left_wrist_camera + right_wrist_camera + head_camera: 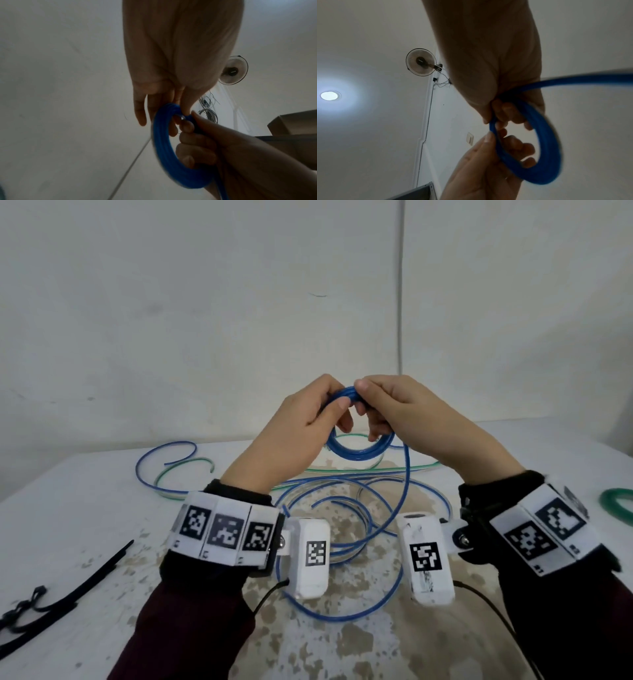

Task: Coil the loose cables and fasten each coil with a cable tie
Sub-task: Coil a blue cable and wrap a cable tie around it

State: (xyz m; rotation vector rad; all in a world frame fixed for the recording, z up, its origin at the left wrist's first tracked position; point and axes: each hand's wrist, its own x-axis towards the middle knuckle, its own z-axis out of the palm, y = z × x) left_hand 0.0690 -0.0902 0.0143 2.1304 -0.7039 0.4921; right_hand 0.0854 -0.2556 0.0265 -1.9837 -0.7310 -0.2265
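I see a plain white wall point(205, 302) behind the counter point(85, 508), whose white top is worn through in brownish patches near me, and a thin pale conduit point(400, 285) runs straight down that wall. Looking up through my wrist views, I make out a white ceiling point(368, 40) with one round recessed light point(329, 95) glowing, a wall-mounted fan point(421, 62) with loose wires trailing below it, and a pale wall switch point(469, 138). A brown cardboard box point(295, 123) sits at the edge of my left wrist view.
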